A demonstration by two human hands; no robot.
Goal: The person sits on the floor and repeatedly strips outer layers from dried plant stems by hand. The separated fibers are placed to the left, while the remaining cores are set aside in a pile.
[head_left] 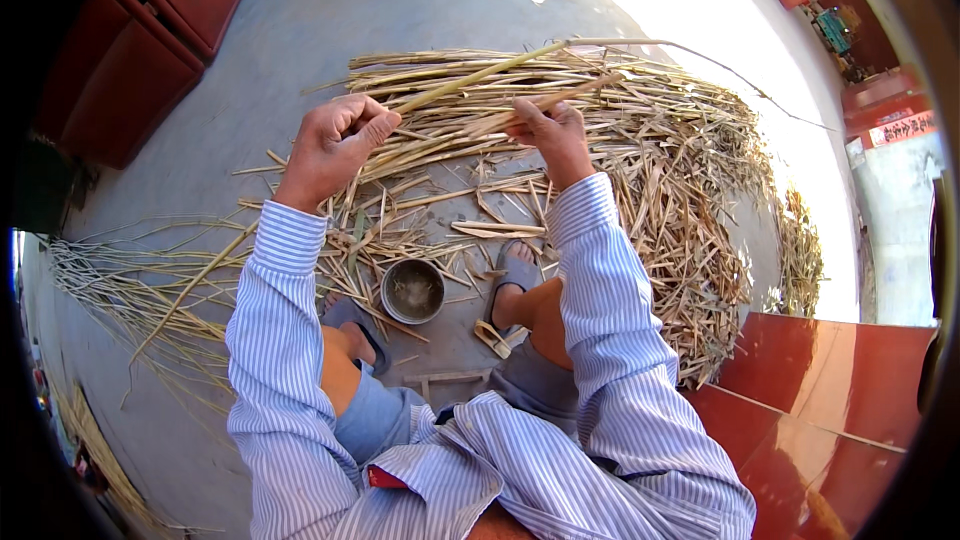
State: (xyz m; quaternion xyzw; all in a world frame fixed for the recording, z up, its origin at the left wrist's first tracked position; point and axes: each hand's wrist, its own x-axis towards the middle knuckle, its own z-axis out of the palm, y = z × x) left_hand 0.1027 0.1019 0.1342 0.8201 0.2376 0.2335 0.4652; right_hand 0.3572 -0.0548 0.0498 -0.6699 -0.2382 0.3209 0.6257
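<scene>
Left hand is fisted shut around a long pale reed stalk, held up above the pile of dry stalks. Right hand pinches the husk on the same stalk, fingers closed. Metal bowl sits on the floor between the feet, below the pile. To strip well: keep the left grip firm, peel along the stalk's length, not across, so it doesn't snap.

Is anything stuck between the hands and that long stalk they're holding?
No. The left hand is closed right around the long stalk, and the right hand pinches a stalk too. Nothing visible sits between.
</scene>
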